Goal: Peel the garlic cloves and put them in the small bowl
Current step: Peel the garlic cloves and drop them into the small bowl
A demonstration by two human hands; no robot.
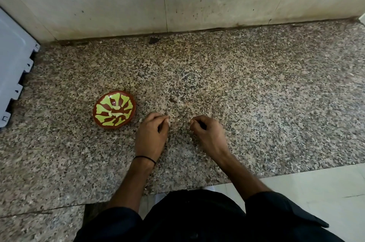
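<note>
A small red-brown bowl (114, 109) with a green pattern sits on the granite counter, left of my hands. It holds a few pale peeled garlic cloves (117, 113). My left hand (152, 135) rests on the counter just right of the bowl, fingers curled, pinching a small pale garlic clove (168, 121) at its fingertips. About a hand's width to the right, my right hand (205, 133) is also curled, and a small pale bit of garlic skin (191, 121) shows between thumb and finger. Both pieces are mostly hidden by the fingers.
The speckled granite counter (256, 93) runs back to a stained wall (177, 1). A white appliance panel (13, 68) stands at the left edge. A small dark speck (173, 100) lies beyond my hands. The counter's front edge (276, 174) drops to a pale tiled floor.
</note>
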